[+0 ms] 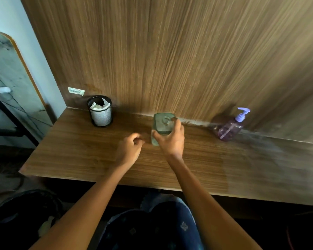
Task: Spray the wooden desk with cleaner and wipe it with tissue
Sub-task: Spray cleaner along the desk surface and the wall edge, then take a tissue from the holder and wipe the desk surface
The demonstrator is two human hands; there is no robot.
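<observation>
The wooden desk [79, 152] runs across the view under a wood-panelled wall. My right hand [170, 139] grips a grey-green box-shaped container [163, 122] standing near the desk's back edge; its lid has a round mark. My left hand [129, 147] hovers just left of that container with fingers curled and nothing visible in them. A purple pump bottle [230, 128] stands at the back right, apart from both hands. White tissue [98, 106] sticks out of a black mesh cup [100, 116] at the back left.
A small white label [76, 91] is stuck on the wall panel above the mesh cup. Left of the desk stands a dark metal frame [11, 112] against a marbled panel. My lap in blue patterned cloth [152, 230] lies below the desk's front edge.
</observation>
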